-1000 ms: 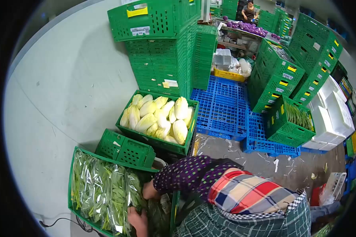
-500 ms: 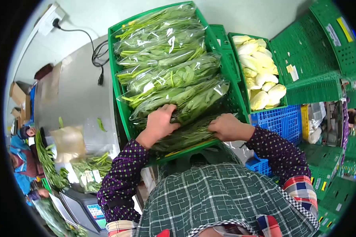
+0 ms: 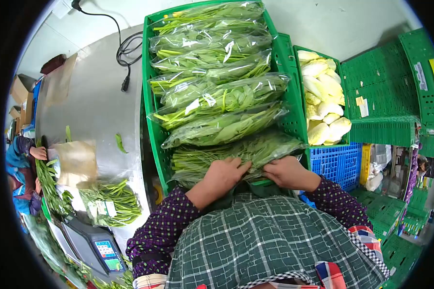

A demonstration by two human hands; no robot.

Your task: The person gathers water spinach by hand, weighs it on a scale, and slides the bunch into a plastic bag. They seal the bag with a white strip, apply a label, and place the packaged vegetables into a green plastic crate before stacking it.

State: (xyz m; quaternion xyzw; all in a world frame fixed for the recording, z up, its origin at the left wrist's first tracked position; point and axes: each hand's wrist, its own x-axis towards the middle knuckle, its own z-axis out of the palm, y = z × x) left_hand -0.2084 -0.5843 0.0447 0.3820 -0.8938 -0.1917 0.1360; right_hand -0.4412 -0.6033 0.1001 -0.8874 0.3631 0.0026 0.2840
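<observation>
A green plastic crate (image 3: pixel 152 108) holds several clear bags of leafy green vegetables laid in a row. The nearest bag of greens (image 3: pixel 241 150) lies along the crate's front side, its plastic shiny and loose at the right end. My left hand (image 3: pixel 223 178) is closed at the near edge of this bag, with fingers bent onto the plastic. Just right of it, my right hand (image 3: pixel 290 173) has its fingers curled and pinched on the same bag's near edge. The crate's front rim is mostly hidden behind my hands and the apron.
Right of the crate stands a green crate of pale yellow cabbages (image 3: pixel 323 96), near blue crates (image 3: pixel 340 161) and stacked green crates (image 3: pixel 381 204). On the left are a metal table (image 3: pixel 101 91) with a black cable (image 3: pixel 123 50), a scale (image 3: pixel 94 245), and another person's hand (image 3: pixel 38 153).
My left hand has moved right and down, closer to my right hand. The nearest bag now lies more exposed in the crate's front. The view has shifted slightly.
</observation>
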